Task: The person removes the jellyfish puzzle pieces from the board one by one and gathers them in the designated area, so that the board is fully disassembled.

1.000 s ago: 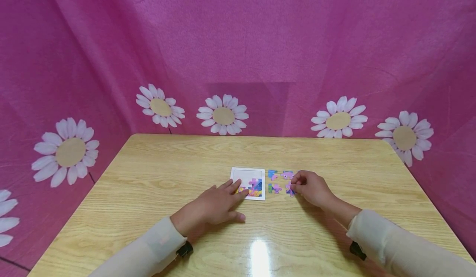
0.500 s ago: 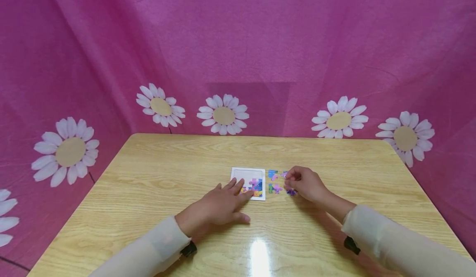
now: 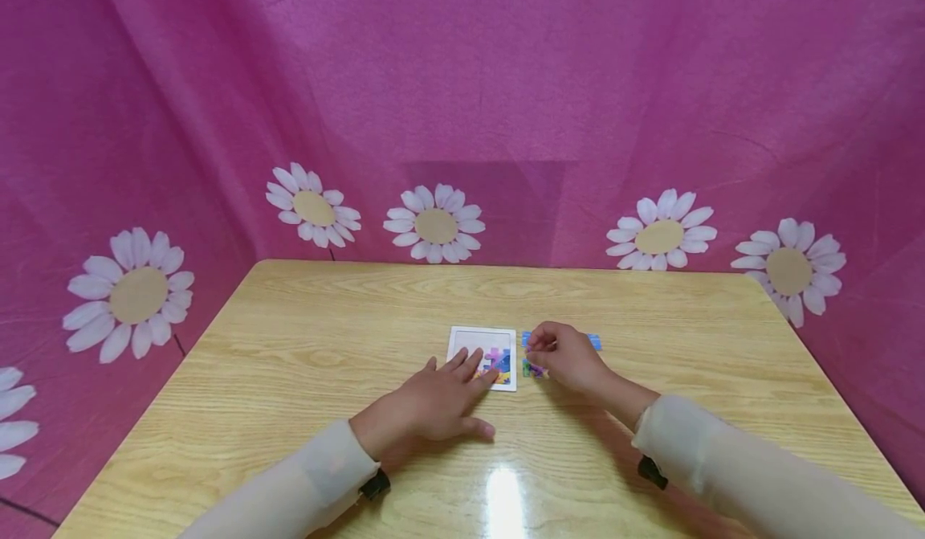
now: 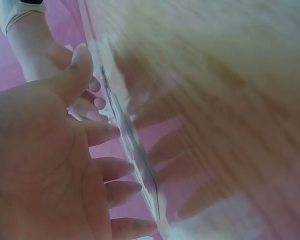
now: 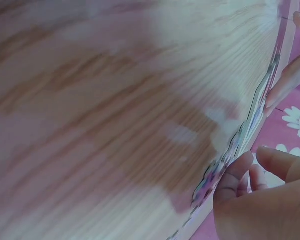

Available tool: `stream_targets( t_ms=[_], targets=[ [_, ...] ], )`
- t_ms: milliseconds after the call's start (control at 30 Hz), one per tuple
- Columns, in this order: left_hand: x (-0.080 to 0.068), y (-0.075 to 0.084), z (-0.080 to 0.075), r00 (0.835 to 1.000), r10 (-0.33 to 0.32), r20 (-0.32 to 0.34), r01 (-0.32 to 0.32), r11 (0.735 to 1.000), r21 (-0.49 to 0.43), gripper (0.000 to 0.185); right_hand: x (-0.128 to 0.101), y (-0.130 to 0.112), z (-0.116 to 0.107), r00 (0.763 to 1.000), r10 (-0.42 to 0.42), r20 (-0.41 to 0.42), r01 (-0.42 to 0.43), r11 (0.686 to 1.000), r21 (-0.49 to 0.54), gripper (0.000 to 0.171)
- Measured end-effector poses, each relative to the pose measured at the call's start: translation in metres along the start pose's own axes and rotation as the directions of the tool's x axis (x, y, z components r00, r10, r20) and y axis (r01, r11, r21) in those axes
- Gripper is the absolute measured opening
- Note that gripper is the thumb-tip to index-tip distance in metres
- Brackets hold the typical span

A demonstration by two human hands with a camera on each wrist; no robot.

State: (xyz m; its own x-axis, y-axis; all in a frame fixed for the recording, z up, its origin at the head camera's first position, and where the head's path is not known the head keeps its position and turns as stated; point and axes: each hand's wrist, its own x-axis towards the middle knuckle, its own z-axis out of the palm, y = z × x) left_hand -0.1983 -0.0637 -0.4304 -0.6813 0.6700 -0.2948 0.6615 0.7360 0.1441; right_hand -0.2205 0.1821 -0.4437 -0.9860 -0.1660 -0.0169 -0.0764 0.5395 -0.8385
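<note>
My left hand (image 3: 441, 401) lies with fingers spread over the near left part of a white-framed puzzle tray (image 3: 515, 362). Joined jigsaw pieces (image 3: 500, 360) in pink, blue and yellow show in the tray's lower right. My right hand (image 3: 571, 360) is bent over loose jigsaw pieces just right of the tray, thumb and index fingertips close together. A green and purple piece (image 3: 527, 369) shows below those fingertips; a blue piece (image 3: 594, 341) sticks out beyond the knuckles. In the right wrist view, colourful pieces (image 5: 206, 185) lie beside the right fingers. I cannot tell whether the fingertips pinch a piece.
The wood-grain table (image 3: 347, 306) carries the tray and pieces near its middle. A pink curtain (image 3: 462, 81) with white daisies stands behind and at the sides. A bright glare spot (image 3: 506, 499) shines on the table's near part.
My right hand has moved left across the loose pieces, toward the tray, uncovering a blue piece on the right. The left hand has slid slightly right over the tray.
</note>
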Motion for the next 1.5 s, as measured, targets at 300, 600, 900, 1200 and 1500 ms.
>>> stream_targets(
  t_ms=[300, 600, 900, 1200, 1500],
  targets=[
    [-0.003, 0.002, -0.001, 1.0, -0.014, 0.025, 0.014, 1.0, 0.019, 0.089, 0.007, -0.008, 0.016, 0.999, -0.029, 0.018, 0.03, 0.997, -0.064, 0.019],
    [-0.003, 0.001, -0.002, 0.999, -0.011, 0.036, 0.01, 1.0, 0.011, 0.088, 0.012, -0.014, 0.026, 0.999, -0.007, 0.033, 0.011, 0.992, -0.128, 0.026],
    [-0.001, 0.001, 0.0, 0.999, -0.013, 0.043, 0.013, 1.0, 0.005, 0.089, 0.015, -0.016, 0.03, 0.999, -0.037, 0.038, 0.043, 0.984, -0.174, 0.03],
    [-0.001, 0.001, 0.002, 0.999, -0.012, 0.031, 0.012, 1.0, 0.021, 0.088, 0.018, -0.02, 0.029, 0.998, -0.065, 0.026, 0.067, 0.991, -0.117, 0.027],
    [-0.001, 0.0, 0.001, 1.0, 0.0, 0.019, 0.0, 1.0, 0.027, 0.087, 0.019, -0.024, 0.03, 0.999, -0.035, 0.015, 0.036, 0.99, -0.135, 0.024]
  ],
)
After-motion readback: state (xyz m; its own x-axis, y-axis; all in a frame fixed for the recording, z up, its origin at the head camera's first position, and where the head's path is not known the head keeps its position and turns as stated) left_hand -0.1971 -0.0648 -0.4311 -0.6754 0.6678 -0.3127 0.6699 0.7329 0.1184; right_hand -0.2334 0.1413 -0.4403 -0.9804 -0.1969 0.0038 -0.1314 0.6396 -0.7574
